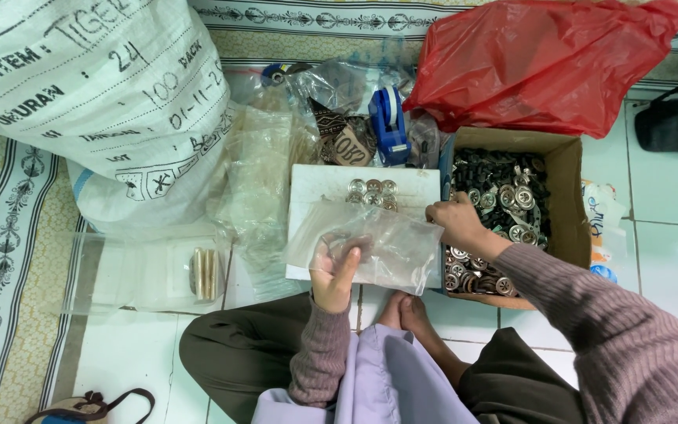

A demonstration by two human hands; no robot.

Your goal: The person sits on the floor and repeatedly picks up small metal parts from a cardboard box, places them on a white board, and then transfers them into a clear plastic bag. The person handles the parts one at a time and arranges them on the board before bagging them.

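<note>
Left hand pinches the near edge of a clear plastic bag, fingers pressed on the film, probably to keep it steady. Far left stands a big white woven sack (a red plastic bag lies far right). Right hand, fingers curled together, rests at the bag's right end beside the cardboard box of metal buttons. The bag's long axis runs left to right, over a white tray.

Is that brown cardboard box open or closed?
Open: the cardboard box has no lid, showing metal rings inside beside the right hand.
</note>
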